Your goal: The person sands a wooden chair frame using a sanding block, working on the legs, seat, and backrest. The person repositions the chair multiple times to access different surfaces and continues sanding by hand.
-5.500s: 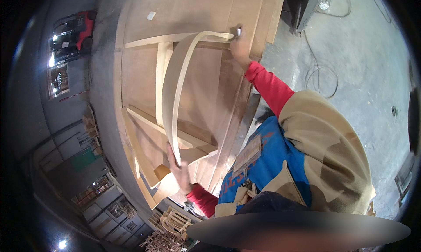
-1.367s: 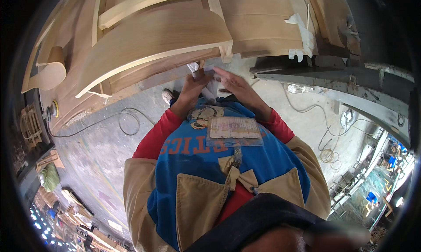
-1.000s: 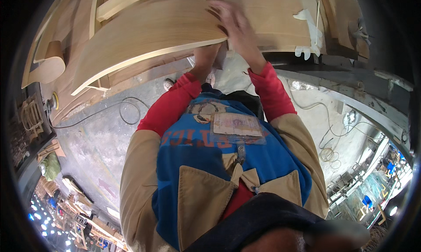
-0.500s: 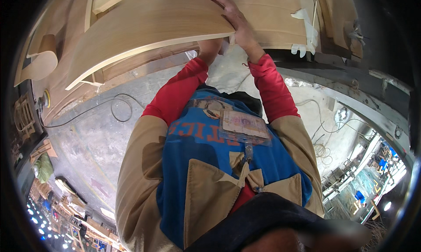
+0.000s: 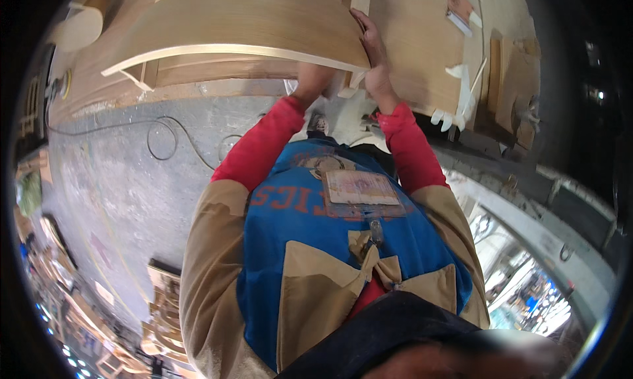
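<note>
Curved panel: a long bent plywood panel (image 5: pixel 244 23) arches across the top of the view, its pale front edge running from a low left corner to the right end by the hands.
Right hand: the right hand (image 5: pixel 372 56) lies along the panel's right end, fingers stretched up the end edge and closed on it, the palm below.
Left hand: the left hand (image 5: pixel 313 82) reaches up under the panel's lower front edge near the right end; its fingers are hidden beneath the wood, so the grip cannot be told.
Frame: a light wooden frame piece (image 5: pixel 142 76) shows under the panel's left corner.
Flat board: a wide wooden board (image 5: pixel 422 56) lies just right of the panel's end, with white scraps (image 5: pixel 461 95) at its lower right edge.
Floor: bare grey concrete floor (image 5: pixel 125 174) opens to the left and below, crossed by a thin looped cable (image 5: pixel 165 138).
Stacked pieces: carved wooden parts (image 5: pixel 165 313) stand at the lower left, well apart from the hands.
</note>
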`<state>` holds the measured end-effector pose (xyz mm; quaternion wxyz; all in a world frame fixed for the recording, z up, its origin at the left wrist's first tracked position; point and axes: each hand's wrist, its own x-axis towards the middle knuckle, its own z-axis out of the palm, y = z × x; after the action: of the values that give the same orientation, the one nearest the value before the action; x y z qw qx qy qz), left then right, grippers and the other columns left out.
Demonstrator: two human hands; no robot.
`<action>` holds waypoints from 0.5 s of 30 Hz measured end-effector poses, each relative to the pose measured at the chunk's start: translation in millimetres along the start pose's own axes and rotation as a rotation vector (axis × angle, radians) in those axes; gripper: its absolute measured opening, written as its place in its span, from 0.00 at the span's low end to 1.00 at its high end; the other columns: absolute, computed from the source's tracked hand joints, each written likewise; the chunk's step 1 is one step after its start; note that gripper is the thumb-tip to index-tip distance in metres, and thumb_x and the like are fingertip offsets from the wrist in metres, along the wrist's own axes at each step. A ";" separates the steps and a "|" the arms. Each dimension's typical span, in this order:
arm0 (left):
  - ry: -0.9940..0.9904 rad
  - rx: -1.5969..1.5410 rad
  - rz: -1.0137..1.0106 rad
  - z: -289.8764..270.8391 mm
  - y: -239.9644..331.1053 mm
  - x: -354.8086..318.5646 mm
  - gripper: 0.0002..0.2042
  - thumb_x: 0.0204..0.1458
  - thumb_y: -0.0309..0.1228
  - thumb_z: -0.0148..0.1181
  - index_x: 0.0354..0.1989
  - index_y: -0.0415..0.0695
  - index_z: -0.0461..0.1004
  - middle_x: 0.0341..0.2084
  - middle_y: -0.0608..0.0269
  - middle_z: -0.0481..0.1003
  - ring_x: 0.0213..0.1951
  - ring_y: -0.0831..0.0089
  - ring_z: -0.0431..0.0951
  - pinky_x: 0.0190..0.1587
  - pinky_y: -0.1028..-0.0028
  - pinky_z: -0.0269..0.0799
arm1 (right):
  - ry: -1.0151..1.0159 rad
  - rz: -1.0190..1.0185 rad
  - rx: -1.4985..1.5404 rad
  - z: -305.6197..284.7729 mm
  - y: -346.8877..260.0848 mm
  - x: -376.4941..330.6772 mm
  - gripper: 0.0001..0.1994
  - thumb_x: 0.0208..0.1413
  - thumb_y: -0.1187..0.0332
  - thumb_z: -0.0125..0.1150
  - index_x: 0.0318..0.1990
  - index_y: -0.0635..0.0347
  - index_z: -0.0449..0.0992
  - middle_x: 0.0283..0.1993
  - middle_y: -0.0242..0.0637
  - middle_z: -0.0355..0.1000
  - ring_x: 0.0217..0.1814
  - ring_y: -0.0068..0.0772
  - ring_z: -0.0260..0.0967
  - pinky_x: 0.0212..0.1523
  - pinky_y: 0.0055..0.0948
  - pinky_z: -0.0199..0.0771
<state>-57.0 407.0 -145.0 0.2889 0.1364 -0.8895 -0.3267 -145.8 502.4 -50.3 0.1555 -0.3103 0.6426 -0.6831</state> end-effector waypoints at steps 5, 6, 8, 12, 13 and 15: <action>-0.038 -0.362 -0.555 27.7 24.9 -24.8 0.19 0.45 0.44 0.68 0.39 0.43 0.80 0.29 0.49 0.80 0.34 0.51 0.81 0.38 0.60 0.75 | 0.022 -0.041 0.004 -3.1 12.6 -2.9 0.27 0.68 0.50 0.38 0.61 0.65 0.66 0.61 0.46 0.62 0.65 0.38 0.58 0.66 0.33 0.52; -0.080 -0.337 -0.626 24.8 31.4 -31.2 0.19 0.45 0.44 0.68 0.40 0.44 0.80 0.30 0.49 0.80 0.35 0.51 0.81 0.38 0.59 0.75 | 0.017 -0.058 0.009 -2.8 14.4 -2.3 0.27 0.68 0.50 0.38 0.60 0.65 0.66 0.61 0.45 0.62 0.65 0.39 0.58 0.66 0.34 0.52; -0.106 -0.286 -0.773 17.5 40.1 -37.7 0.18 0.44 0.45 0.67 0.39 0.46 0.79 0.31 0.47 0.80 0.36 0.49 0.81 0.39 0.58 0.75 | 0.007 -0.088 -0.001 -2.7 16.8 -1.9 0.26 0.68 0.51 0.37 0.60 0.64 0.66 0.60 0.45 0.62 0.64 0.39 0.58 0.65 0.35 0.52; 0.143 -0.272 -0.432 21.4 29.5 -16.5 0.23 0.42 0.49 0.67 0.40 0.44 0.79 0.30 0.45 0.79 0.35 0.47 0.80 0.39 0.56 0.75 | 0.014 -0.119 -0.032 -2.8 21.4 0.3 0.25 0.68 0.53 0.36 0.59 0.64 0.67 0.59 0.45 0.63 0.63 0.42 0.58 0.65 0.37 0.52; 0.088 -0.205 -0.491 27.5 22.8 -9.0 0.24 0.42 0.49 0.67 0.41 0.43 0.79 0.31 0.44 0.79 0.36 0.47 0.80 0.39 0.56 0.75 | 0.012 -0.106 -0.042 -2.6 22.5 0.9 0.24 0.68 0.54 0.36 0.59 0.64 0.67 0.59 0.45 0.63 0.62 0.42 0.57 0.65 0.38 0.51; -0.012 -0.198 -0.518 38.1 12.4 -5.2 0.24 0.42 0.48 0.67 0.43 0.43 0.78 0.33 0.44 0.79 0.36 0.47 0.80 0.39 0.56 0.74 | -0.009 -0.146 -0.105 -3.7 24.1 1.3 0.24 0.68 0.56 0.35 0.61 0.65 0.65 0.61 0.43 0.63 0.64 0.38 0.58 0.66 0.34 0.52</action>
<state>-76.5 437.7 -162.7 0.2023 0.3285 -0.7903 -0.4760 -153.6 501.5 -73.4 0.0918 -0.3672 0.6525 -0.6565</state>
